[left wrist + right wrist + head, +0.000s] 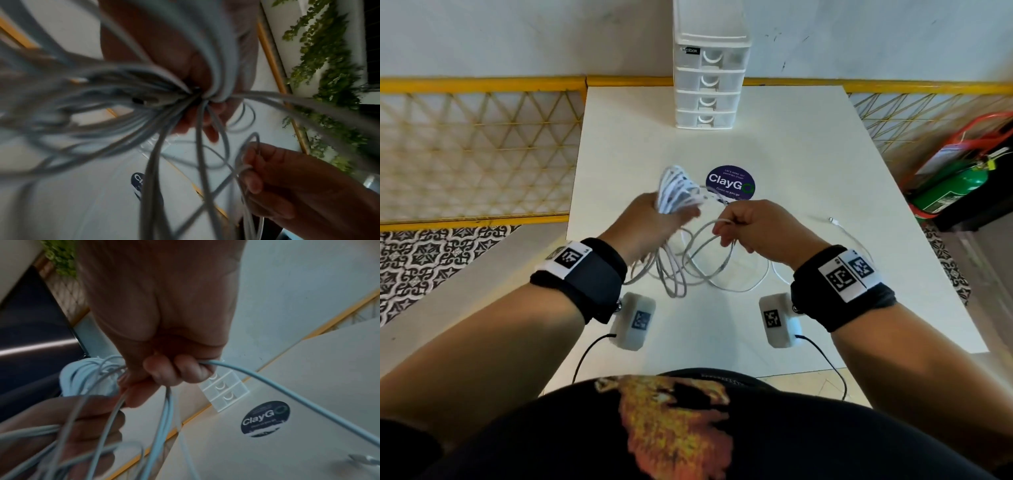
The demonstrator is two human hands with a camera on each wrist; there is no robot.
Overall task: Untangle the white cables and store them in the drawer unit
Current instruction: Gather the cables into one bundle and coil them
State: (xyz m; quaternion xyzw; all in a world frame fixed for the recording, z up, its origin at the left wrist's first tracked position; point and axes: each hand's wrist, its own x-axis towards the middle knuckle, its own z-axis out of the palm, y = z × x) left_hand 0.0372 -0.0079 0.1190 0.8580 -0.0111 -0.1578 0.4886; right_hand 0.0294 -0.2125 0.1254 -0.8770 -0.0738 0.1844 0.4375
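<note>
My left hand [654, 219] grips a bunched coil of white cables [678, 188] above the middle of the white table [808, 154]; the wrist view shows the bundle [144, 97] fanning out of my fist, blurred. Beside it my right hand [753, 226] pinches a loose cable strand [709, 233], with fingers [180, 371] curled round the strand [287, 391]. Tangled loops [695, 270] hang from both hands onto the table. One cable end with a plug [832, 220] lies to the right. The white drawer unit [710, 78] stands at the far edge, all drawers closed.
A round dark ClayGo sticker [730, 183] lies on the table behind my hands. Yellow lattice railing [479, 150] runs along the left and back. A green cylinder with red straps [959, 185] sits on the floor at right.
</note>
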